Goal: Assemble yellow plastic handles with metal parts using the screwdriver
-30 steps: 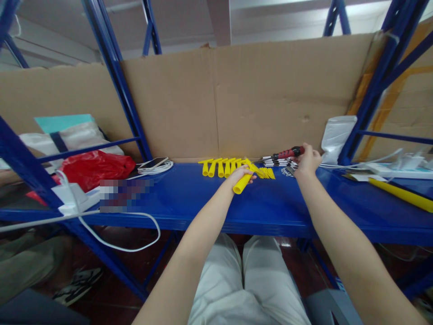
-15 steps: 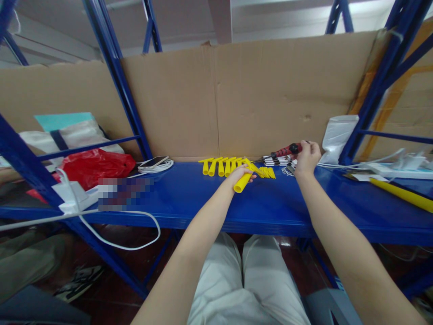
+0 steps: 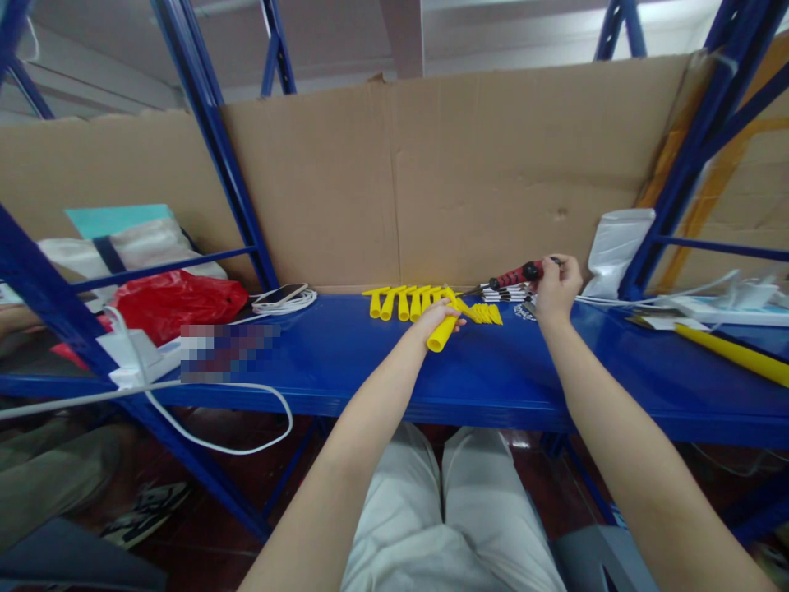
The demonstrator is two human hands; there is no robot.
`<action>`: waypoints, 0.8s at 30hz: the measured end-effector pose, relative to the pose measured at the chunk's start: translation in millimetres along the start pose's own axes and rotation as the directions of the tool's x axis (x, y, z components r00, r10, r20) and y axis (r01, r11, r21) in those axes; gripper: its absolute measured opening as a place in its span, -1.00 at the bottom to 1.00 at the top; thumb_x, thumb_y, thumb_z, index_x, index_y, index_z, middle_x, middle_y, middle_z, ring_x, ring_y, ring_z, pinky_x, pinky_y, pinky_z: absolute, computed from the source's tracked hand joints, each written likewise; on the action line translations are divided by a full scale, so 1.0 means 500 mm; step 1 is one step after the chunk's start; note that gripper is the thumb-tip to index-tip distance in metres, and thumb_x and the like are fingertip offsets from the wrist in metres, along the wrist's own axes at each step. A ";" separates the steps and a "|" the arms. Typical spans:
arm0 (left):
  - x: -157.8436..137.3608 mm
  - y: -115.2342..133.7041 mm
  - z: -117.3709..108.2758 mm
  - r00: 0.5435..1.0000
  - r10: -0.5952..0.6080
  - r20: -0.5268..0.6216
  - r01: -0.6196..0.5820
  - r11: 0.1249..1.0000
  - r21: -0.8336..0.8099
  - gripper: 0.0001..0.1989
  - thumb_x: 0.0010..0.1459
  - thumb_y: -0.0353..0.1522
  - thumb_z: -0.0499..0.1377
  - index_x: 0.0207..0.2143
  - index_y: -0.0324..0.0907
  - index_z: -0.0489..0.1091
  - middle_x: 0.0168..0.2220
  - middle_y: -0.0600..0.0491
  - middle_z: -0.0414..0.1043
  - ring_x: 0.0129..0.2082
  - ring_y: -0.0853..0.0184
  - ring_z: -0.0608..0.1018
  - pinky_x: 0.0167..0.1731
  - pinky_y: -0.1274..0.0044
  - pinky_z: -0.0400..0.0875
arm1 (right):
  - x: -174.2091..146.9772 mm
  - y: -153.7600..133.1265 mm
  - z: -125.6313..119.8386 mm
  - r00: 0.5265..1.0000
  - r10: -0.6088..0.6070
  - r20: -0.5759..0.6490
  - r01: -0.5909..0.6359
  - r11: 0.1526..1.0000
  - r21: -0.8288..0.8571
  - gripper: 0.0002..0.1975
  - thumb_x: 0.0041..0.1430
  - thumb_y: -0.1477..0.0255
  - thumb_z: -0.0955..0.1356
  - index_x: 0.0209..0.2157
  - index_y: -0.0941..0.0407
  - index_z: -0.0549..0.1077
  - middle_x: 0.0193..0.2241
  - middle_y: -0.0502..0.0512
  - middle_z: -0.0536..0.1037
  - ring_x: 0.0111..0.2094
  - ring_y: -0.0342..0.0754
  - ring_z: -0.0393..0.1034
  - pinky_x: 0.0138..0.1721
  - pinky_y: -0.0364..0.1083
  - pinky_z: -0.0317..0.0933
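My left hand point(image 3: 434, 320) is wrapped round a yellow T-shaped plastic handle point(image 3: 441, 337), its hollow round end pointing toward me. In my right hand point(image 3: 560, 288) is a red-and-black screwdriver point(image 3: 516, 277), gripped at the rear of its handle. Its shaft runs leftward to the head of the yellow handle; whether the tip touches is too small to tell. Similar yellow handles point(image 3: 403, 307) lie in a row behind my left hand. Just right of it is a row of small flat yellow pieces point(image 3: 490, 313). Small metal parts point(image 3: 524, 312) lie below the screwdriver, near black-and-white strips point(image 3: 506, 293).
A cardboard sheet point(image 3: 468, 181) stands behind the blue shelf point(image 3: 345, 353). Left are a phone point(image 3: 280, 294) on a coiled white cable, a red plastic bag point(image 3: 176, 306) and a power strip point(image 3: 163, 362). Right are a white pouch point(image 3: 618, 251) and a long yellow piece point(image 3: 733, 353).
The screwdriver and my right hand have shifted very slightly to the left. My left hand and the yellow handle stay in place.
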State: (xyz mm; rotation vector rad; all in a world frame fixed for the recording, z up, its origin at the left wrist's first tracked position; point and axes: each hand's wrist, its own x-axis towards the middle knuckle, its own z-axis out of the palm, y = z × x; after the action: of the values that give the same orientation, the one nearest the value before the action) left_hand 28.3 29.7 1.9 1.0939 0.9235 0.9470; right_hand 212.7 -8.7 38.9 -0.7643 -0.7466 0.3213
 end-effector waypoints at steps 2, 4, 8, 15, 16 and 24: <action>-0.002 0.001 0.001 1.000 -0.005 -0.013 0.005 1.000 0.014 -0.16 -0.02 -0.66 0.11 0.33 -0.19 -0.01 -0.09 -0.13 0.48 -0.60 0.48 0.50 -0.63 0.65 0.35 | 0.010 0.004 0.002 0.999 0.047 -0.015 -0.047 0.999 0.000 -0.82 0.08 0.40 0.39 -0.46 0.07 0.28 -0.64 -0.19 0.28 -0.74 -0.29 0.07 -0.74 -0.26 0.01; -0.005 0.002 0.002 1.000 -0.003 -0.025 0.004 1.000 0.022 -0.17 -0.02 -0.66 0.11 0.32 -0.20 0.00 -0.13 -0.11 0.49 -0.61 0.48 0.49 -0.64 0.65 0.33 | 0.019 0.006 0.001 0.993 0.115 -0.012 -0.115 0.993 0.006 -0.81 0.09 0.37 0.40 -0.46 0.06 0.28 -0.71 -0.22 0.23 -0.78 -0.26 0.05 -0.77 -0.24 0.01; -0.005 0.001 0.002 0.999 0.021 -0.036 -0.021 1.000 0.023 -0.20 0.01 -0.66 0.11 0.31 -0.22 0.02 -0.15 -0.11 0.49 -0.62 0.49 0.48 -0.64 0.66 0.32 | 0.031 0.009 -0.006 0.971 0.237 0.036 -0.238 0.971 0.031 -0.74 0.10 0.30 0.42 -0.49 0.07 0.27 -0.79 -0.22 0.17 -0.80 -0.22 0.10 -0.79 -0.23 0.00; -0.003 -0.001 0.001 0.999 0.041 -0.036 -0.040 0.999 0.029 -0.17 -0.01 -0.64 0.13 0.32 -0.20 0.00 -0.12 -0.13 0.50 -0.59 0.48 0.51 -0.64 0.67 0.33 | 0.038 0.014 -0.008 0.949 0.276 0.153 -0.296 0.946 0.133 -0.64 0.14 0.15 0.39 -0.47 0.08 0.22 -0.77 -0.20 0.25 -0.78 -0.23 0.18 -0.78 -0.26 0.04; -0.003 -0.001 0.001 0.998 0.043 -0.039 -0.042 0.999 0.030 -0.17 -0.01 -0.64 0.13 0.32 -0.19 0.00 -0.12 -0.12 0.50 -0.59 0.48 0.51 -0.64 0.67 0.33 | 0.038 0.014 -0.008 0.951 0.266 0.157 -0.287 0.949 0.129 -0.63 0.14 0.14 0.39 -0.46 0.07 0.22 -0.76 -0.21 0.24 -0.78 -0.23 0.17 -0.78 -0.26 0.04; -0.001 -0.005 0.005 0.997 0.065 -0.047 -0.063 0.997 0.038 -0.16 -0.03 -0.63 0.14 0.32 -0.17 0.03 -0.09 -0.13 0.50 -0.55 0.46 0.54 -0.62 0.66 0.35 | 0.043 0.021 -0.014 0.976 0.206 0.075 -0.215 0.967 0.138 -0.51 -0.03 0.12 0.49 -0.49 0.06 0.14 -0.71 -0.26 0.11 -0.78 -0.31 0.01 -0.80 -0.27 -0.09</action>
State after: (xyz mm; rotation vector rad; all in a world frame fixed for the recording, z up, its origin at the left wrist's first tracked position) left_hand 30.9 27.9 -0.2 1.1419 0.9532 1.0159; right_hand 232.7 6.0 38.6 -0.6992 -0.6911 0.5875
